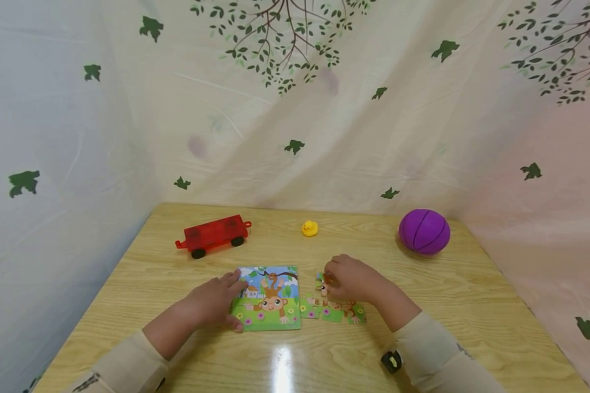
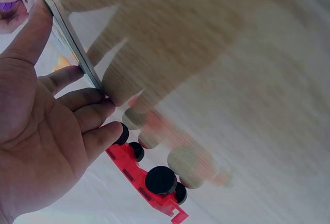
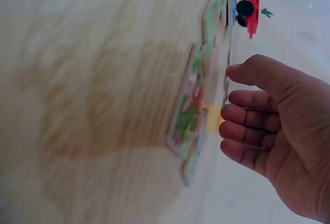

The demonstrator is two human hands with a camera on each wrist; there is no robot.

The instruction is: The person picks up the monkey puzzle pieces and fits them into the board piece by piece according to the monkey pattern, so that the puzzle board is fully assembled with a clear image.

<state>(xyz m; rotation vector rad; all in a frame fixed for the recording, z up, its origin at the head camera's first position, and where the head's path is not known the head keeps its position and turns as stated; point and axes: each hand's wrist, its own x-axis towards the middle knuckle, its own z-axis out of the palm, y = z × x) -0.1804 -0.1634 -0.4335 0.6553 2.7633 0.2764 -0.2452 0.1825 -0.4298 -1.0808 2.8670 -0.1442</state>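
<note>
A monkey-picture puzzle board (image 1: 270,299) lies flat near the table's front edge. My left hand (image 1: 221,301) rests at its left side, fingers straight along the edge and thumb at the lower corner. In the left wrist view the thumb and fingertips of my left hand (image 2: 77,100) touch the board's edge (image 2: 67,33). Just right of the board, my right hand (image 1: 338,280) pinches a thin puzzle piece (image 3: 226,87) between thumb and fingers, seen edge-on. Several loose pieces (image 1: 331,312) lie joined in a row beneath that hand and show blurred as loose pieces (image 3: 188,110) in the right wrist view.
A red toy wagon (image 1: 212,234) stands at the back left of the wooden table (image 1: 472,305). A small yellow duck (image 1: 310,228) sits at the back middle and a purple ball (image 1: 424,231) at the back right. A leaf-print cloth (image 1: 295,109) closes in the table's back and sides.
</note>
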